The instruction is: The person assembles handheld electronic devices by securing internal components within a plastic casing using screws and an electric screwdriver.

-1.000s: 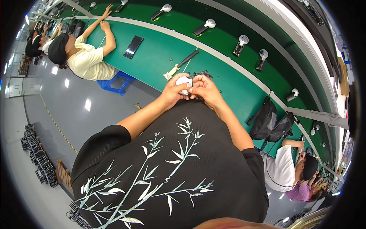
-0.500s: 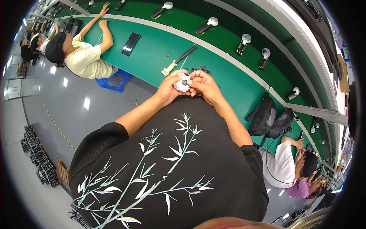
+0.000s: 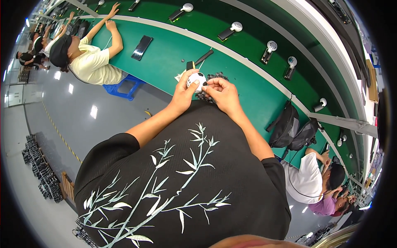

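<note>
My left hand [image 3: 184,93] is wrapped round a small white ball with black patches [image 3: 196,81], like a miniature football, just above the table's near edge. At the ball's right side, my right hand [image 3: 223,94] has its thumb and fingertips pinched by a dark patch; whether a loose piece is between them I cannot make out. Small black pieces [image 3: 217,76] lie heaped behind and below the hands. Beyond the ball, a tool with a black handle [image 3: 203,57] rests on the table, beside a pale object [image 3: 178,77] partly hidden by my left hand.
The green table [image 3: 161,70] carries a dark phone [image 3: 142,47] to the left and black bags [image 3: 285,126] to the right. Behind it, a green belt [image 3: 256,37] bears several round white-headed devices. People sit on both sides, one on a blue stool [image 3: 124,87].
The ball has turned and risen slightly in my left hand. My right thumb has slid from its front to its right edge. Devices on the belt have shifted a little to the right.
</note>
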Available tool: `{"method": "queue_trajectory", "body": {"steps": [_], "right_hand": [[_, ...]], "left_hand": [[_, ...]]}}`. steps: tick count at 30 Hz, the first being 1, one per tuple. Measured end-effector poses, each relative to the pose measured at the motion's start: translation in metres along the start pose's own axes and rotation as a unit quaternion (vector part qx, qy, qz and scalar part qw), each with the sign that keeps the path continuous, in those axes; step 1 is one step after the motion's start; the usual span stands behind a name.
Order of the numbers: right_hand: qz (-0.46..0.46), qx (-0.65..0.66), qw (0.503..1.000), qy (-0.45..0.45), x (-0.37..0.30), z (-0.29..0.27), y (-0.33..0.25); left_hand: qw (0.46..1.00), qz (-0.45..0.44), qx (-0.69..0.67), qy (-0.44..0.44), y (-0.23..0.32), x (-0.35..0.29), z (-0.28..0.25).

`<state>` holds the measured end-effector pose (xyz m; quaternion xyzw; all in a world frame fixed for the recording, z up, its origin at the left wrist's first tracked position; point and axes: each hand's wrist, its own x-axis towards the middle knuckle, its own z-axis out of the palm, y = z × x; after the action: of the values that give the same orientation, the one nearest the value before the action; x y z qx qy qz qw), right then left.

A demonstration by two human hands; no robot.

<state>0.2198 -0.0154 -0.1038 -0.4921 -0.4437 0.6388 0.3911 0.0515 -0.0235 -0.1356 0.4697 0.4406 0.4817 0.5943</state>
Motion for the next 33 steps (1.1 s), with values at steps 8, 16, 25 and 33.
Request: {"method": "queue_trajectory", "body": {"steps": [8, 16, 25, 33], "right_hand": [[0.02, 0.093, 0.995, -0.027, 0.0, 0.001, 0.001], [0.046, 0.096, 0.993, -0.055, 0.002, 0.001, -0.005], [0.092, 0.145, 0.98, -0.103, 0.009, -0.006, 0.007], [0.122, 0.234, 0.958, -0.109, 0.013, -0.003, 0.011]], "left_hand": [[0.997, -0.034, -0.071, -0.009, 0.007, 0.0, 0.001], [0.992, -0.067, -0.105, -0.015, 0.012, 0.002, -0.003], [0.975, -0.12, -0.181, -0.055, 0.018, 0.002, -0.003], [0.982, -0.142, -0.112, -0.059, 0.023, 0.003, -0.007]]}}
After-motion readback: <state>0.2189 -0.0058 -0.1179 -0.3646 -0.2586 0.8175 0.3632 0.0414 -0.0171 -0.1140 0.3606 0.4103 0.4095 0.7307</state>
